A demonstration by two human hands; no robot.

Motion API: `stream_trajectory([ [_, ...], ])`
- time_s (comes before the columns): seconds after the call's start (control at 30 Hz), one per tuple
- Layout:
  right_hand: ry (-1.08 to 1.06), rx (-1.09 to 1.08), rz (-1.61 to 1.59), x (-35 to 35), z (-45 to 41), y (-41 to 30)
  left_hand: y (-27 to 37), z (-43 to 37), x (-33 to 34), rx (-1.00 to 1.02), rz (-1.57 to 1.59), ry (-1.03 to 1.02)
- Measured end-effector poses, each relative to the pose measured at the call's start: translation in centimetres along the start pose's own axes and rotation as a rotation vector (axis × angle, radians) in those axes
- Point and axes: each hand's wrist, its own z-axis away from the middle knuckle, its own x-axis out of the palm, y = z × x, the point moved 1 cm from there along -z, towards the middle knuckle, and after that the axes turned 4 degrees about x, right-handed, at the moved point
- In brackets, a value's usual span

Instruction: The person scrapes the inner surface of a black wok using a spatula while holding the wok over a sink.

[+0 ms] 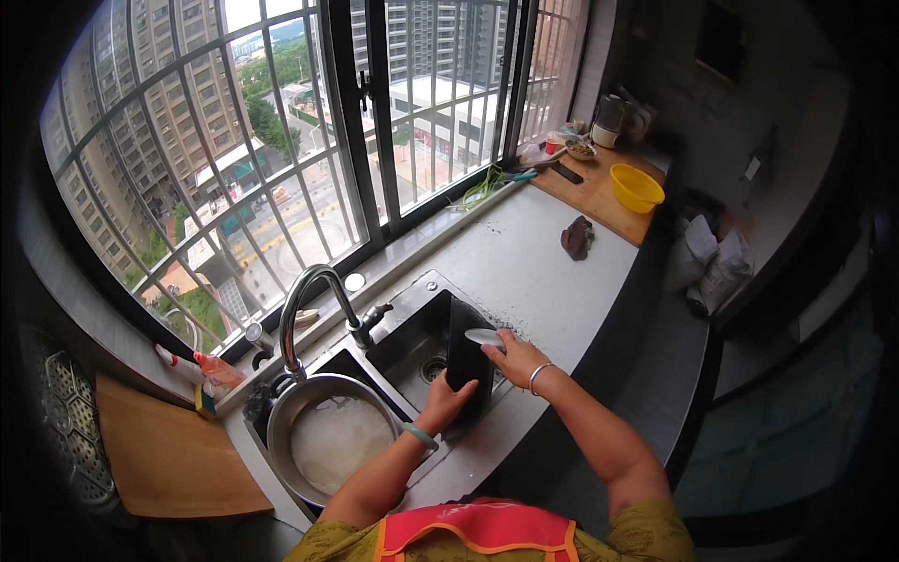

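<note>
Over the right sink basin [402, 345], a black, flat-faced object [465, 344], perhaps a pan, stands tilted on edge. My left hand [449, 404] grips its near lower edge. My right hand [520, 358] holds a pale, shiny oval tool [484, 337], maybe a spoon or scraper, against or close to the black face; contact is hard to tell. Dark crumbs [516, 327] lie scattered on the counter just beyond that hand. Left of my left hand, a large steel pot [279, 428] holds cloudy, foamy water.
A chrome faucet [286, 330] arches over the pot. Farther right on the white counter [534, 225] lie a dark crumpled cloth [576, 239], a wooden board [597, 200] and a yellow plastic basin [635, 188]. Another wooden board [168, 449] is at left. A barred window [281, 140] runs behind.
</note>
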Motion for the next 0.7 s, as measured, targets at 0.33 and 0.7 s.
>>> stream_trajectory([
  [0.33, 0.010, 0.025, 0.045, 0.5, 0.0, 0.2, 0.0, 0.0, -0.2, 0.017, -0.041, -0.001],
  [0.7, 0.032, -0.002, -0.014, 1.5, 1.2, 0.7, 0.4, 0.2, -0.5, 0.013, -0.060, 0.006],
])
